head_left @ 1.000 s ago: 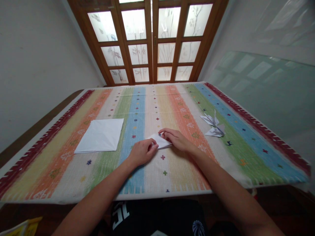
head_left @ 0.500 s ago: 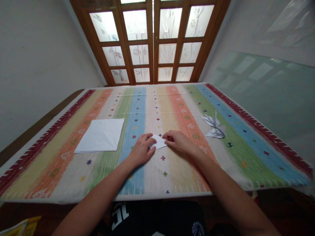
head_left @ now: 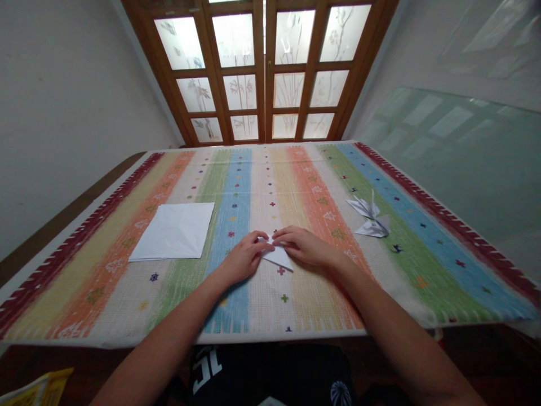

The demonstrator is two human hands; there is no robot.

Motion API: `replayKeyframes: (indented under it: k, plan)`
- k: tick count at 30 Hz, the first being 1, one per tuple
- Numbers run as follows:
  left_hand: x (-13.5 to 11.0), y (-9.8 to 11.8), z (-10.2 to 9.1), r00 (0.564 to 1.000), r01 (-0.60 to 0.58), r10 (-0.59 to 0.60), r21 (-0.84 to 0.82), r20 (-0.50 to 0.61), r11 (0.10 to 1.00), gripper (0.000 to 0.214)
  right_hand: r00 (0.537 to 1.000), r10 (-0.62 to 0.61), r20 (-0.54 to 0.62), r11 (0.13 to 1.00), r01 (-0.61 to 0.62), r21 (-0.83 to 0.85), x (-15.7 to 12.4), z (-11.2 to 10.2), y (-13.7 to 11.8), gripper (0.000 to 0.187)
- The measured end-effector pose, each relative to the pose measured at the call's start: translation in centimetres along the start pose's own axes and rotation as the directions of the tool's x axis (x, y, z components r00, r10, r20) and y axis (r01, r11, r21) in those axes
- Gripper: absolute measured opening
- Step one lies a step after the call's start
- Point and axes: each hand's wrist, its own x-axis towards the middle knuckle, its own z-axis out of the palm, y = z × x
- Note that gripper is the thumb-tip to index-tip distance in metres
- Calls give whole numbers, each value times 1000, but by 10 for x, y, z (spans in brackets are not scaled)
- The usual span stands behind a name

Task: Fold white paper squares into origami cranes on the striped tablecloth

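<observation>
A small folded piece of white paper (head_left: 279,257) lies in front of me on the striped tablecloth, one pointed corner aimed toward me and to the right. My left hand (head_left: 247,254) pinches its left side, fingers bent over the upper edge. From the right, my right hand (head_left: 302,243) has its fingertips closed on the paper's top, almost touching the left fingertips. The fingers cover the upper part of the paper. To the left rests a stack of white square paper sheets (head_left: 173,232). Folded paper cranes (head_left: 371,219) sit to the right; how many I cannot tell.
The striped tablecloth (head_left: 236,186) covers the table, its near edge just in front of my lap. Wooden doors with frosted panes (head_left: 264,73) stand behind the far edge. A glass panel (head_left: 460,146) leans at the right wall. A yellow packet (head_left: 53,389) shows at the lower left.
The folded paper has turned so that its point now faces toward me and right. My right hand has shifted left, its fingertips closer to those of my left hand.
</observation>
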Motion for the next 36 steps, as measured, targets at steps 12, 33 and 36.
replayKeyframes:
  k: [12, 33, 36]
  plan:
    - [-2, 9, -12, 999, 41, -41, -86, -2, 995, 26, 990, 99, 98, 992, -106, 70, -3, -15, -5, 14]
    - [2, 1, -5, 952, 271, -270, -14, -141, 962, 4, 926, 296, -236, 941, -325, -97, 15, 21, -7, 15]
    - [1, 3, -6, 969, 232, -230, 9, -93, 973, 10, 924, 309, -226, 940, -334, -77, 14, 20, -10, 19]
